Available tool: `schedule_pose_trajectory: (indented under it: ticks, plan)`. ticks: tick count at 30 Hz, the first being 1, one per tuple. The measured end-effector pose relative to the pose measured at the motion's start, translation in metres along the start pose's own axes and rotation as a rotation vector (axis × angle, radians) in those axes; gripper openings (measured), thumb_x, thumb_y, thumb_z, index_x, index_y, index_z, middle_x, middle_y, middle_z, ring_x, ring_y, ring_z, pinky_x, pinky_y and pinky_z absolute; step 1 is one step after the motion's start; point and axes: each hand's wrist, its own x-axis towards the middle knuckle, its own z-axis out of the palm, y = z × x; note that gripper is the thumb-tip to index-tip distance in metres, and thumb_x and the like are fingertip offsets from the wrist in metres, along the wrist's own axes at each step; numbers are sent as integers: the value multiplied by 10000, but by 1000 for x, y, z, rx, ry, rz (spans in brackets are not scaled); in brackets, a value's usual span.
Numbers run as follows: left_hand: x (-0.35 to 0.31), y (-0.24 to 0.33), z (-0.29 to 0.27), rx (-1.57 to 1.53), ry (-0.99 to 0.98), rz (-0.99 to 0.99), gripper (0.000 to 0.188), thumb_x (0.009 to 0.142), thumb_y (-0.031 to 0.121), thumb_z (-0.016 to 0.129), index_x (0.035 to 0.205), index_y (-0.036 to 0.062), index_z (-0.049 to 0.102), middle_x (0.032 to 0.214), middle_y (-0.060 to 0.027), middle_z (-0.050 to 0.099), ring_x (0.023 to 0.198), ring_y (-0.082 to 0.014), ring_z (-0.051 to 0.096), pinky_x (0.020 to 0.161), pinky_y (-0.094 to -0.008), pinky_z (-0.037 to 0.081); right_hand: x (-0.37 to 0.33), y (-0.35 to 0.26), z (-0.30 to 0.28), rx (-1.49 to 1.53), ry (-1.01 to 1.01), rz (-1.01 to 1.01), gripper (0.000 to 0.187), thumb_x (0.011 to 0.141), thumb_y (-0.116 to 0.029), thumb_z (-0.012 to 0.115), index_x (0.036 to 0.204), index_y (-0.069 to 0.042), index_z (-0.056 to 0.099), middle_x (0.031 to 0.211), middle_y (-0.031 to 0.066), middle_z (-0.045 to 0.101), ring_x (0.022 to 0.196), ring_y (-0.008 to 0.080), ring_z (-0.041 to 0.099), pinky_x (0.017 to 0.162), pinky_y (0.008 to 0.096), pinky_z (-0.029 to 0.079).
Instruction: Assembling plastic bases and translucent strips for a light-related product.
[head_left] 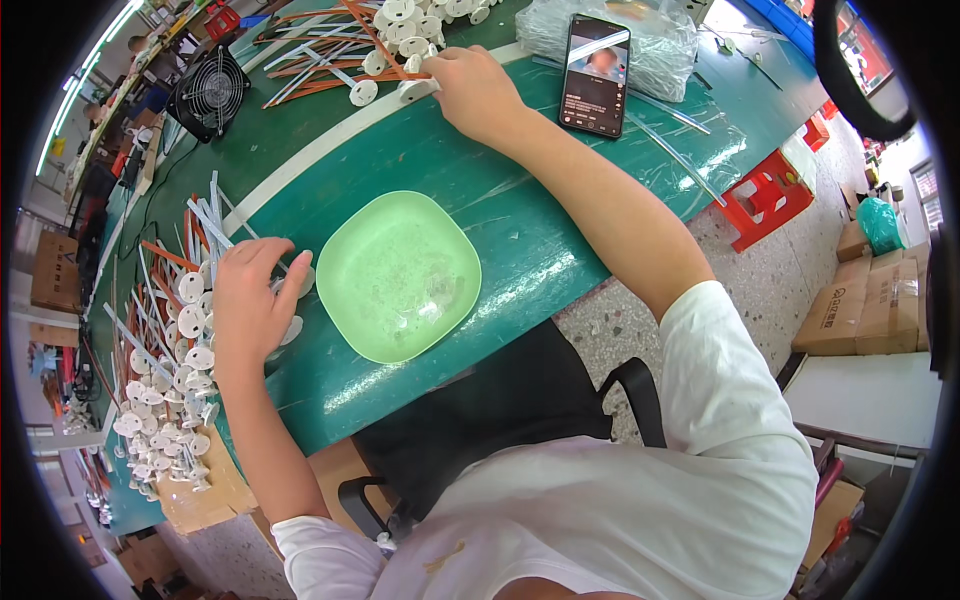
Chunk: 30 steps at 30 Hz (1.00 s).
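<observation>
My right hand (478,92) reaches to the far side of the table. Its fingers are closed on a white disc-headed piece (415,90) at the edge of a pile. Nearer on the left, my left hand (255,295) curls around white disc-headed pieces (291,330) beside a second pile (165,400) of white discs on thin strips. Discs show on both sides of its thumb; the palm side is hidden. Between my hands, a light green square bowl (398,275) with rounded corners stands on the green table, with nothing large inside.
A phone (594,75) leans against a clear plastic bag (660,45) at the far right, near loose metal strips (670,150). A black fan (208,92) stands at far left. Beyond the right edge are a red stool (765,200) and cartons (870,300); a black chair (490,400) stands before me.
</observation>
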Motion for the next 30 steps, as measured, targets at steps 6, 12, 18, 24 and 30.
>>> schedule_pose_trajectory:
  ticks: [6,12,18,24,30]
  plan:
    - [-2,-1,1,11,-25,-45,246,874,217,695,956,-15,683,896,-156,688,875,-346,632,810,-424,478,1,-30,-22,366,237,-132,373,690,-218,855,1010,-86,715,930,96,706,866,272,670,749,377,552]
    - [-3,0,0,32,38,-28,254,869,204,702,1023,3,678,899,-159,689,872,-350,635,789,-425,489,1,-57,-45,545,554,-151,382,668,-267,902,940,-66,722,890,80,691,718,181,662,605,281,550]
    - [0,12,3,-36,73,-29,276,868,177,703,1094,25,663,896,-155,687,865,-335,639,760,-403,499,-19,-96,-61,722,606,-381,418,634,-235,933,906,-53,673,859,89,665,704,187,655,592,279,540]
    - [-3,6,5,-3,-8,-13,336,855,157,710,1168,49,653,923,-145,694,814,-321,660,760,-399,514,-37,-117,-59,945,437,-441,434,677,-269,910,849,-51,577,944,103,670,717,201,658,612,294,551]
    - [-4,45,6,-283,236,208,650,766,61,752,1373,4,527,1101,-173,697,883,-289,702,755,-324,541,-44,-124,-56,1069,149,-325,316,726,-123,850,947,-47,638,991,94,676,804,222,659,668,311,552]
